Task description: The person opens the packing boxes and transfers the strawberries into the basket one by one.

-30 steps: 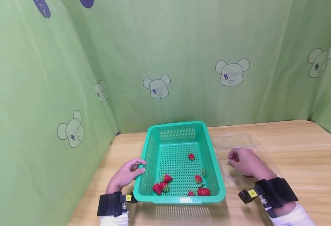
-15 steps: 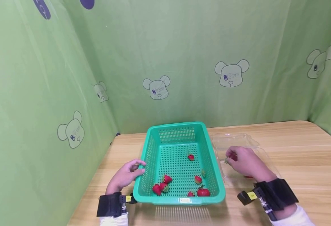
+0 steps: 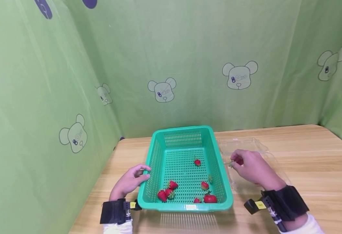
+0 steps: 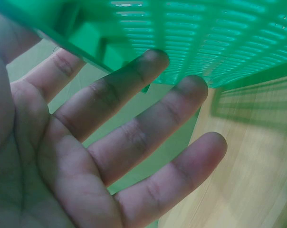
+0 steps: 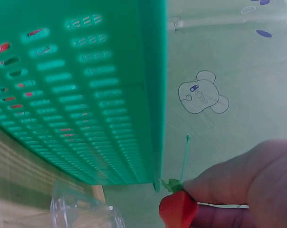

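Note:
My right hand (image 3: 251,165) pinches a red strawberry (image 5: 178,209) between thumb and fingers. Its green leaves and long stem (image 5: 185,159) point up in the right wrist view, close to the outside of the green basket's right wall. Below this hand lies an open clear plastic box (image 3: 271,162), partly hidden. My left hand (image 3: 131,180) rests at the left rim of the green basket (image 3: 185,207). Its thumb and index finger reach over the rim, while the other fingers (image 4: 148,133) extend loosely along the outside. Several strawberries (image 3: 204,185) lie in the basket, mostly toward its near end.
Both things stand on a wooden table (image 3: 320,156). The box's raised lid (image 3: 241,144) is at its far side. Green curtains (image 3: 200,97) with bear-head prints hang behind and to the left.
My right hand has risen slightly and shifted left toward the basket, carrying the strawberry. The left hand and the basket stay where they were.

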Action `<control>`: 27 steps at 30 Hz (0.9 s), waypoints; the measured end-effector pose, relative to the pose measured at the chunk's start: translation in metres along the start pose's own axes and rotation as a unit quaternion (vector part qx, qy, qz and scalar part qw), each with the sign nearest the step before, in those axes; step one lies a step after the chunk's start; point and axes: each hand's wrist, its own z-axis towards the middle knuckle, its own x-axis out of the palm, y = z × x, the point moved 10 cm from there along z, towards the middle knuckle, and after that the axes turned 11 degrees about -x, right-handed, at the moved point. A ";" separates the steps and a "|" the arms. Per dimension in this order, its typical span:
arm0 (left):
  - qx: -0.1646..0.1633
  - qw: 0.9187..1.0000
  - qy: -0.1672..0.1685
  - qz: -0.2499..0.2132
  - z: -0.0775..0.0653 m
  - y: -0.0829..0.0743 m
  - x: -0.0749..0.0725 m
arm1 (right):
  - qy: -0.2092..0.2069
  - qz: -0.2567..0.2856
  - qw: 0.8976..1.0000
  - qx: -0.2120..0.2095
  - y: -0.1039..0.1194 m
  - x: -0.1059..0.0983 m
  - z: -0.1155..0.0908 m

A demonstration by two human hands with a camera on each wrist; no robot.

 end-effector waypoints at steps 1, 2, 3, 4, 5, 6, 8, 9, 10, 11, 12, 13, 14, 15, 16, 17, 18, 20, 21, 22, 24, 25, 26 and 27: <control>0.001 1.000 0.002 -0.001 0.000 0.000 0.000 | 0.000 0.000 1.000 -0.001 0.001 0.000 0.000; 0.002 1.000 0.004 -0.003 0.000 0.000 0.001 | 0.000 0.002 1.000 -0.002 0.003 -0.001 0.000; 0.004 1.000 0.007 -0.005 0.000 -0.001 0.001 | -0.001 0.002 1.000 -0.003 0.004 -0.001 0.000; 0.005 1.000 0.009 -0.007 -0.001 -0.001 0.002 | -0.001 0.003 1.000 -0.003 0.006 -0.001 0.000; 0.007 1.000 0.010 -0.010 -0.001 -0.001 0.002 | -0.002 0.004 1.000 -0.004 0.007 -0.001 0.000; 0.008 1.000 0.011 -0.012 -0.001 -0.001 0.003 | -0.003 0.006 1.000 -0.004 0.009 -0.001 0.000; 0.009 1.000 0.013 -0.020 -0.002 -0.001 0.003 | -0.007 0.008 1.000 -0.006 0.013 -0.002 0.000; 0.009 1.000 0.013 -0.020 -0.003 -0.001 0.004 | -0.009 0.009 1.000 -0.008 0.015 -0.001 -0.001; 0.008 1.000 0.013 -0.020 -0.004 0.001 0.004 | -0.010 0.012 1.000 -0.009 0.017 0.000 -0.001; 0.004 1.000 0.012 -0.019 -0.005 0.002 0.004 | -0.011 0.013 1.000 -0.011 0.019 0.000 -0.002; 0.000 1.000 0.011 -0.017 -0.005 0.004 0.004 | -0.013 0.017 1.000 -0.016 0.022 0.001 -0.002; -0.001 1.000 0.010 -0.015 -0.005 0.005 0.004 | -0.017 0.018 0.999 -0.020 0.024 0.001 -0.002; -0.001 1.000 0.010 -0.013 -0.005 0.005 0.004 | -0.023 0.019 0.999 -0.024 0.026 0.001 -0.002; 0.000 1.000 0.009 -0.011 -0.005 0.005 0.004 | -0.030 0.020 0.999 -0.027 0.027 0.000 -0.002; 0.001 1.000 0.009 -0.012 -0.004 0.005 0.004 | -0.037 0.018 0.999 -0.031 0.029 -0.001 -0.002; 0.003 1.000 0.007 -0.013 -0.003 0.003 0.003 | -0.045 0.015 0.998 -0.033 0.030 -0.002 -0.001; 0.008 1.000 0.007 -0.014 -0.002 0.002 0.003 | -0.050 0.014 0.998 -0.035 0.031 -0.003 0.000; 0.010 1.000 0.008 -0.014 0.001 0.000 0.002 | -0.054 0.012 0.998 -0.033 0.032 -0.005 0.001; 0.008 1.000 0.007 -0.013 0.001 0.001 0.002 | -0.053 0.013 0.998 -0.032 0.033 -0.004 0.002; 0.007 1.000 0.006 -0.011 0.002 0.001 0.002 | -0.050 0.015 0.998 -0.030 0.034 -0.004 0.002; 0.006 1.000 0.006 -0.009 0.002 0.001 0.001 | -0.045 0.021 0.998 -0.028 0.035 -0.002 0.002; 0.006 1.000 0.006 -0.008 -0.001 -0.002 0.001 | -0.044 0.024 0.998 -0.028 0.036 -0.001 0.002; 0.005 1.000 0.006 -0.010 -0.001 -0.002 0.001 | -0.044 0.026 0.998 -0.029 0.037 -0.001 0.002; 0.006 1.000 0.006 -0.010 -0.002 -0.003 0.002 | -0.044 0.028 0.998 -0.029 0.038 0.000 0.002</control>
